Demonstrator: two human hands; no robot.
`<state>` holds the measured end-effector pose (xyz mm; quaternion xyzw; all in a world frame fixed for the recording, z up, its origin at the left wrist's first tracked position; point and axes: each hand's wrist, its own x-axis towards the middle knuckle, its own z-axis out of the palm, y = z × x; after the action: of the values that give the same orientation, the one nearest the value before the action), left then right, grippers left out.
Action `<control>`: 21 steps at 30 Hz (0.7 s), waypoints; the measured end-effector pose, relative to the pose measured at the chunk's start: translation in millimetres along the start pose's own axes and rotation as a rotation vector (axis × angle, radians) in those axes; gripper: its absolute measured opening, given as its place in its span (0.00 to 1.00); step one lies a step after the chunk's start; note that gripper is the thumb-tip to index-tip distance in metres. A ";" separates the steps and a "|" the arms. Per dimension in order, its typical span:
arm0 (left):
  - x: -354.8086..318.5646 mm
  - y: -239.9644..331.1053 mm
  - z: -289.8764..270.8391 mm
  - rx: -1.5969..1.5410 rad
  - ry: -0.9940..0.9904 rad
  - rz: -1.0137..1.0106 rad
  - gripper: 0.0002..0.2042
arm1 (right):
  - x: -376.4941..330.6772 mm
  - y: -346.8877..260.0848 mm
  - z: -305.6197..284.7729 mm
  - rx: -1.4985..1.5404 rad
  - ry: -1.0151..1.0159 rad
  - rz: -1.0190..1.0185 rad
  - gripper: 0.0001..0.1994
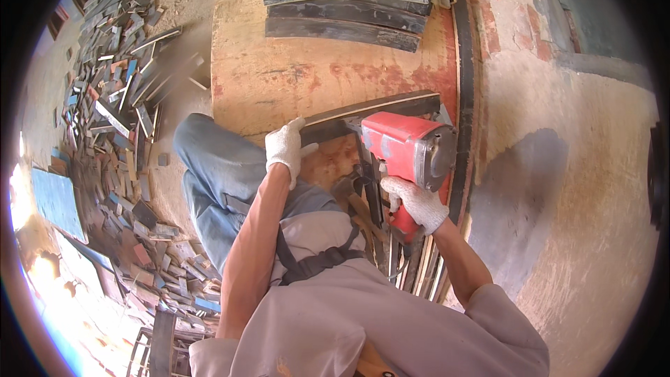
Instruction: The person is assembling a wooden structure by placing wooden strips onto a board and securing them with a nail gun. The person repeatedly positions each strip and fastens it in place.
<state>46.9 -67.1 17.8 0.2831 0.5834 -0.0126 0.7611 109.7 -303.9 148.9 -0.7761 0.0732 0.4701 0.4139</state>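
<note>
The right hand [415,204], in a pale knit glove, is wrapped around the handle of a red power tool [394,141], its bulky head held up at the right-hand end of a dark wooden strip [391,106]. The left hand [285,145], gloved too, pinches the strip's near left end between thumb and fingers, I'd judge to keep it from shifting under the tool. The strip slants over a tan board [293,91], rising to the far right. Probably the low seat, one blue-grey knee [209,150] jutting left, keeps both arms within easy reach.

Farther off on that board, more dark strips [345,26] lie side by side, likely set there to be handy. A stained wall [579,167] stands to the right; offcuts [132,139] litter the floor to the left.

The tool's body hides its working end, so I can't tell whether it touches the wood, nor where the trigger finger sits. Whether the strip is one piece or two meeting is unclear. The far stack runs out of sight, and glare washes out the near left.
</note>
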 end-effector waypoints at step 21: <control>-53.5 48.9 -6.3 0.099 0.093 0.156 0.23 | 5.1 51.3 21.3 -0.484 0.082 -0.540 0.30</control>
<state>41.4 -39.9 85.1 0.3651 0.5930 0.0311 0.7170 72.5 -320.5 110.8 -0.8612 -0.2312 0.3162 0.3240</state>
